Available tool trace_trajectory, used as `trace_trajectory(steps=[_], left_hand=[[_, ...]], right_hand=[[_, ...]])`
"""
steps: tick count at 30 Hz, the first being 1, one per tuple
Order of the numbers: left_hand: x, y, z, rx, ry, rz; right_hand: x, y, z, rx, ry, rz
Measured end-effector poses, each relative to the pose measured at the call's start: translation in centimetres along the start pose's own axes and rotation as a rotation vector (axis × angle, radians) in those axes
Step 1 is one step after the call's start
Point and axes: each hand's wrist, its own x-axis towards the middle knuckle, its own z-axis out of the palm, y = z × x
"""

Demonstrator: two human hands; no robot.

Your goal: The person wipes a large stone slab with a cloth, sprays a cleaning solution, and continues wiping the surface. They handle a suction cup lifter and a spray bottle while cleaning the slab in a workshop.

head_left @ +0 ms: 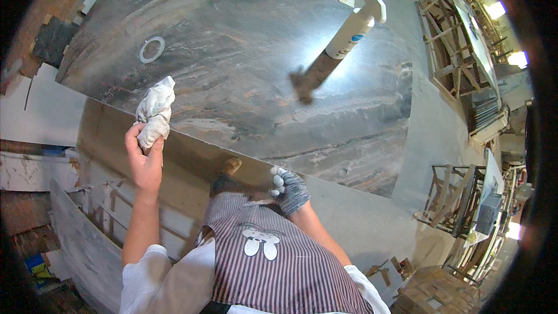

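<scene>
My bare left hand grips a crumpled white cloth, which hangs over the near edge of a large grey-brown marble-patterned slab. A grey glove with pale fingertips covers my right hand. Its fingers are curled closed close to the slab's near edge; whether anything is inside them is hidden. On the slab's right half stands a white spray bottle, its dark reflection stretching toward me. A white ring, like a roll of tape, lies flat at the slab's left.
Behind my left arm leans another slab beside a pale frame. Wooden racks holding panels line the right side, with a second stand nearer. A stack of cardboard sits at lower right. Dark pieces lie past the slab's left end.
</scene>
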Motion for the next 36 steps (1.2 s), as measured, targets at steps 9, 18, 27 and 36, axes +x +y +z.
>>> trace_trajectory(steps=[9,18,27,36], left_hand=[[-3.6,2.4,2.6,0.025,-0.024,0.051],[-6.6,2.7,5.0,-0.047,-0.01,-0.033],[-8.2,2.6,6.3,-0.022,-0.03,0.006],[-9.0,2.2,6.9,-0.029,-0.036,-0.026]], right_hand=[[-2.4,-2.6,-2.7,-0.023,0.109,-0.032],[-3.7,-4.7,-7.3,0.025,0.085,-0.037],[-5.1,-6.7,-11.5,0.077,0.052,-0.037],[-6.9,-8.5,-16.3,0.09,-0.048,-0.084]])
